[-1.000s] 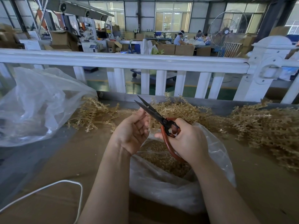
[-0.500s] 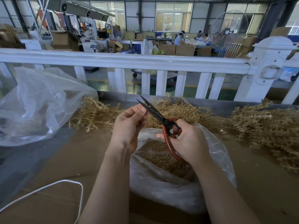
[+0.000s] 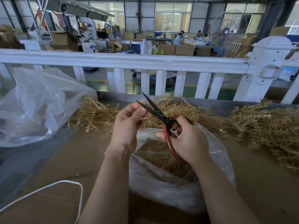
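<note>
Red-handled scissors [image 3: 159,116] are held open above a clear plastic bag [image 3: 161,191] of golden cuttings.

Gripping the red loops, the right hand [image 3: 189,139] has its fingers curled through and around the handles, and the dark blades stand apart, pointing up and away towards the white railing [image 3: 123,62]. The left hand [image 3: 127,125] is raised just beside the lower blade with thumb and fingertips drawn together; whether a piece sits between them cannot be told. Both hands hover over the bag's open mouth, which rests on the brown tabletop [image 3: 77,159]. Golden plastic sprigs [image 3: 267,131] lie heaped along the far edge, a larger clear bag [image 3: 35,107] sits at the left, and a white cord [image 3: 48,189] loops near the front.
</note>
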`<state>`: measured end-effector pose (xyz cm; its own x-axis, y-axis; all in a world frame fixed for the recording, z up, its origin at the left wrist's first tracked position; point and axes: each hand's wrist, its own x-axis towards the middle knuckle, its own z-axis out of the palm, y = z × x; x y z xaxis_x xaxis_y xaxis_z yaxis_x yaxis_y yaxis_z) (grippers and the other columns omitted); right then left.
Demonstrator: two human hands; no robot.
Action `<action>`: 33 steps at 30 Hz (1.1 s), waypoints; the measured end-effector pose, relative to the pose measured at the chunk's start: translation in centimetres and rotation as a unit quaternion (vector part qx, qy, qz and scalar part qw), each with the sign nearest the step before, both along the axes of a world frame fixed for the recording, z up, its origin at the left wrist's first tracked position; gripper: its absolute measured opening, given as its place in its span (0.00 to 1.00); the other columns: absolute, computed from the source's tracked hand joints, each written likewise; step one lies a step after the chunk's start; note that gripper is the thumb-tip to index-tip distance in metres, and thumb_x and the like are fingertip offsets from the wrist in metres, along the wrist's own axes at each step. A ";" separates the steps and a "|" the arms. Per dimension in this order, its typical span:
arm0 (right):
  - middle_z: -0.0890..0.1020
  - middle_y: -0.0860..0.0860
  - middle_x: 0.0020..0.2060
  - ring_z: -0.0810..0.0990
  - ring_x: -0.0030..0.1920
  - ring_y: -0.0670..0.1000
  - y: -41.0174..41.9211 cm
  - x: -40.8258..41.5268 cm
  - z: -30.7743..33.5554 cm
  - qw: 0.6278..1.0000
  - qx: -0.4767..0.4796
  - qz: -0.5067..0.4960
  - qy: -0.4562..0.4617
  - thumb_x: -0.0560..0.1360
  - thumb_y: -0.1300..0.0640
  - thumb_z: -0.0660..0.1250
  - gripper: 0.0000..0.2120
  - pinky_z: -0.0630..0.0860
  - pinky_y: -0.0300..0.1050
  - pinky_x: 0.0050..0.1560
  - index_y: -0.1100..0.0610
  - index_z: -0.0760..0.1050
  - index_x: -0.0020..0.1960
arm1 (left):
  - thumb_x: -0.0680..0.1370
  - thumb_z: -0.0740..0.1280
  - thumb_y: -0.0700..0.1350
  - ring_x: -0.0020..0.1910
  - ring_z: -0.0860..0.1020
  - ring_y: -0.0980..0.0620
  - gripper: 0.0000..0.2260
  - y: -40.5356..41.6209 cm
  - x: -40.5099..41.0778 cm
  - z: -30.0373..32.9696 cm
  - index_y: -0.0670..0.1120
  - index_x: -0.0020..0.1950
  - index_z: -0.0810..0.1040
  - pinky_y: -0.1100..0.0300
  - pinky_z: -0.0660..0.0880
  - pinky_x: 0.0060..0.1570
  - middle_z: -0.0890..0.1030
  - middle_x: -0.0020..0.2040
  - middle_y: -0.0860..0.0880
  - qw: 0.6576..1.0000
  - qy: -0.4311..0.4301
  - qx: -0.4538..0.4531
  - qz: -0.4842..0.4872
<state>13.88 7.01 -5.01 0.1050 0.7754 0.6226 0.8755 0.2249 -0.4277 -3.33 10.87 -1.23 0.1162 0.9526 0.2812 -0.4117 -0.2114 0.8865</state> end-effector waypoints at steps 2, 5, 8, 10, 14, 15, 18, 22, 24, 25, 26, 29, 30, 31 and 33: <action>0.82 0.43 0.37 0.82 0.37 0.46 0.0 0.0 0.0 1.000 0.002 -0.001 0.003 0.64 0.17 0.55 0.37 0.80 0.46 0.33 0.50 0.74 0.48 | 0.79 0.65 0.36 0.37 0.74 0.57 0.12 0.0 0.1 0.0 0.49 0.40 0.81 0.64 0.69 0.41 0.78 0.36 0.51 1.000 0.014 0.009 -0.005; 0.82 0.42 0.36 0.82 0.37 0.45 -0.1 -0.1 0.2 1.000 -0.001 -0.002 0.006 0.64 0.17 0.54 0.37 0.80 0.44 0.34 0.49 0.73 0.47 | 0.79 0.65 0.34 0.37 0.74 0.57 0.09 0.0 0.3 -0.1 0.45 0.42 0.78 0.65 0.70 0.40 0.78 0.37 0.51 0.999 0.041 0.024 -0.012; 0.81 0.42 0.36 0.81 0.35 0.44 -0.1 -0.1 0.3 1.000 -0.002 0.001 0.014 0.64 0.17 0.55 0.36 0.77 0.40 0.33 0.49 0.74 0.47 | 0.79 0.63 0.32 0.37 0.75 0.56 0.08 0.0 0.6 -0.2 0.43 0.44 0.74 0.64 0.72 0.42 0.76 0.37 0.49 0.998 0.043 0.041 -0.018; 0.81 0.42 0.35 0.80 0.34 0.43 -0.1 -0.1 0.3 1.000 -0.006 0.004 0.021 0.64 0.18 0.57 0.35 0.75 0.38 0.32 0.49 0.74 0.47 | 0.79 0.63 0.31 0.37 0.75 0.56 0.09 0.0 0.8 -0.2 0.43 0.44 0.73 0.63 0.74 0.44 0.76 0.36 0.51 0.998 0.030 0.053 -0.025; 0.81 0.43 0.34 0.80 0.34 0.44 -0.1 -0.1 0.3 0.999 -0.014 0.010 0.039 0.64 0.19 0.60 0.35 0.79 0.42 0.34 0.50 0.76 0.49 | 0.80 0.63 0.31 0.37 0.76 0.57 0.07 0.1 1.0 -0.3 0.42 0.47 0.73 0.64 0.76 0.46 0.76 0.35 0.53 0.997 0.016 0.069 -0.040; 0.81 0.43 0.33 0.80 0.34 0.44 -0.1 -0.1 0.3 0.999 -0.017 0.010 0.043 0.64 0.20 0.60 0.35 0.79 0.43 0.34 0.50 0.76 0.48 | 0.79 0.62 0.31 0.38 0.75 0.56 0.07 0.1 1.0 -0.3 0.42 0.47 0.73 0.64 0.76 0.46 0.77 0.35 0.53 0.996 0.016 0.073 -0.043; 0.80 0.43 0.32 0.79 0.33 0.42 -0.1 -0.1 0.3 0.998 -0.023 0.004 0.050 0.64 0.21 0.64 0.32 0.77 0.43 0.33 0.50 0.75 0.46 | 0.79 0.62 0.30 0.37 0.76 0.58 0.09 0.0 1.0 -0.3 0.44 0.48 0.75 0.64 0.76 0.47 0.78 0.35 0.55 0.995 0.023 0.083 -0.045; 0.80 0.44 0.33 0.79 0.33 0.42 -0.1 -0.1 0.3 0.998 -0.028 0.011 0.051 0.64 0.21 0.62 0.33 0.78 0.43 0.33 0.50 0.75 0.45 | 0.79 0.62 0.31 0.37 0.76 0.58 0.09 0.1 1.0 -0.4 0.44 0.48 0.74 0.64 0.77 0.47 0.78 0.34 0.55 0.995 0.026 0.082 -0.044; 0.80 0.43 0.33 0.79 0.34 0.41 -0.1 -0.1 0.3 0.998 -0.029 0.018 0.056 0.64 0.20 0.61 0.34 0.77 0.41 0.33 0.50 0.76 0.46 | 0.80 0.62 0.31 0.37 0.76 0.58 0.09 0.1 1.0 -0.4 0.44 0.47 0.74 0.64 0.76 0.46 0.77 0.34 0.56 0.995 0.027 0.080 -0.043; 0.80 0.43 0.33 0.78 0.34 0.40 -0.2 -0.1 0.4 0.998 -0.029 0.021 0.057 0.63 0.20 0.61 0.34 0.76 0.39 0.33 0.50 0.76 0.45 | 0.80 0.62 0.31 0.37 0.76 0.58 0.09 0.0 1.0 -0.3 0.44 0.47 0.74 0.64 0.76 0.46 0.77 0.34 0.56 0.996 0.027 0.079 -0.045; 0.80 0.42 0.33 0.78 0.34 0.40 -0.2 -0.1 0.4 0.997 -0.030 0.024 0.060 0.64 0.20 0.61 0.34 0.74 0.37 0.32 0.50 0.76 0.45 | 0.80 0.61 0.31 0.37 0.75 0.58 0.10 0.0 1.1 -0.3 0.45 0.47 0.74 0.63 0.76 0.46 0.77 0.34 0.56 0.996 0.028 0.078 -0.046; 0.79 0.41 0.33 0.77 0.33 0.38 -0.2 -0.1 0.4 0.997 -0.032 0.030 0.068 0.64 0.21 0.63 0.32 0.69 0.32 0.31 0.49 0.75 0.45 | 0.81 0.61 0.31 0.37 0.73 0.56 0.10 -0.1 1.2 -0.2 0.45 0.46 0.73 0.62 0.74 0.46 0.75 0.35 0.54 0.995 0.026 0.077 -0.050; 0.79 0.41 0.33 0.77 0.33 0.38 -0.2 -0.1 0.4 0.997 -0.032 0.030 0.068 0.64 0.21 0.63 0.31 0.68 0.31 0.31 0.49 0.74 0.45 | 0.81 0.60 0.31 0.37 0.72 0.55 0.10 -0.2 1.3 -0.2 0.45 0.46 0.72 0.61 0.73 0.46 0.74 0.35 0.53 0.995 0.026 0.077 -0.051; 0.79 0.41 0.32 0.77 0.33 0.38 -0.2 -0.1 0.4 0.997 -0.032 0.029 0.068 0.64 0.21 0.63 0.31 0.67 0.31 0.31 0.49 0.74 0.45 | 0.81 0.60 0.30 0.37 0.71 0.54 0.10 -0.2 1.3 -0.2 0.44 0.46 0.71 0.60 0.72 0.46 0.73 0.36 0.51 0.995 0.026 0.077 -0.052; 0.79 0.41 0.33 0.77 0.33 0.39 -0.1 -0.1 0.4 0.997 -0.035 0.029 0.068 0.64 0.21 0.63 0.31 0.69 0.33 0.31 0.49 0.74 0.45 | 0.81 0.59 0.30 0.37 0.70 0.52 0.09 -0.2 1.4 -0.2 0.43 0.47 0.70 0.59 0.71 0.46 0.71 0.37 0.48 0.995 0.026 0.077 -0.052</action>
